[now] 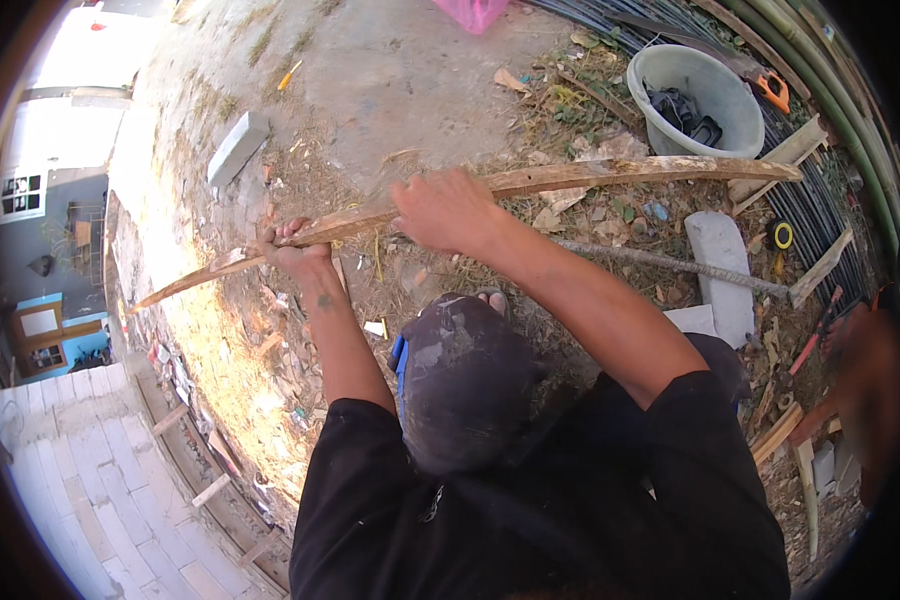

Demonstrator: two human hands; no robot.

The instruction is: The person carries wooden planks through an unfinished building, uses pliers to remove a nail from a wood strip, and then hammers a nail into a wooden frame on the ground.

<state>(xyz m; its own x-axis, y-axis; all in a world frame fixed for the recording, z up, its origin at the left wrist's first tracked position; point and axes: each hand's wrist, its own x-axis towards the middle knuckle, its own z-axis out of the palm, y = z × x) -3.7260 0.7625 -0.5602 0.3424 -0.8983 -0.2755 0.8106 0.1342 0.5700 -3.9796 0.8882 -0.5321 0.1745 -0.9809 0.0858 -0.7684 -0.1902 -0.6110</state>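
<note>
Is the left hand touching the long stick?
Touching. The head view shows the left hand with its fingers curled around the long stick, gripping it. The right hand lies over the same stick further along.

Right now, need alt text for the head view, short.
Both hands grip a long rough wooden strip held level over dusty ground: left hand near its thin end, right hand mid-length. A grey tub and a pale concrete block lie beyond, among scrap wood.
</note>
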